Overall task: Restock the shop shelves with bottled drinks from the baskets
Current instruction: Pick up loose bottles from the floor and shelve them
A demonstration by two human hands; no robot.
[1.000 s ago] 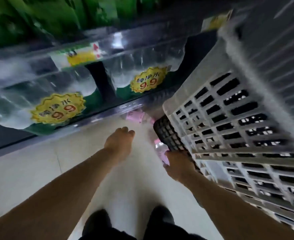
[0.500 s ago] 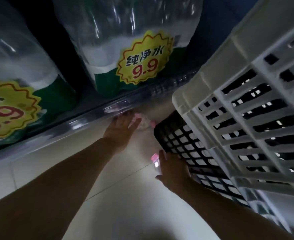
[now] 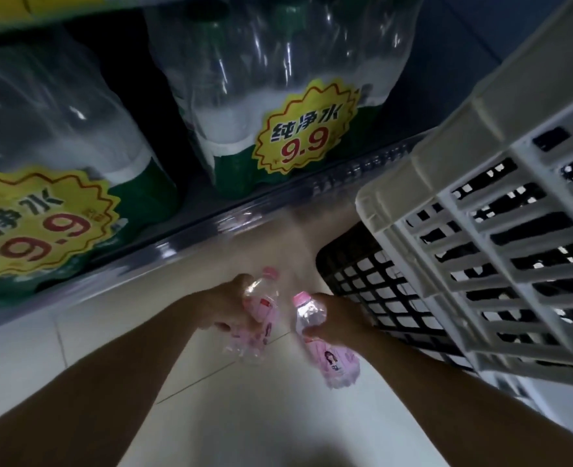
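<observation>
While both bare forearms reach down over the pale tiled floor (image 3: 278, 416), each hand grips a small pink-labelled bottle: the left hand (image 3: 226, 306) has its fingers curled around the left bottle (image 3: 260, 315), and the right hand (image 3: 334, 318) clasps the neck of the right bottle (image 3: 315, 326), its pink-labelled body hanging below the fingers. Just right of the hands sits a black basket (image 3: 379, 291) beneath a stacked white crate (image 3: 480, 203). Beyond, the bottom shelf (image 3: 190, 230) holds large water multipacks (image 3: 278, 106) with yellow 9.9 price stickers.

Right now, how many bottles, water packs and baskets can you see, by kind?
Pink-capped bottles: 2, one in the left hand at, one in the right hand at.
Shrink-wrapped water packs on the shelf: 2.
Baskets: 2, one white, one black.
Total: 6.
</observation>
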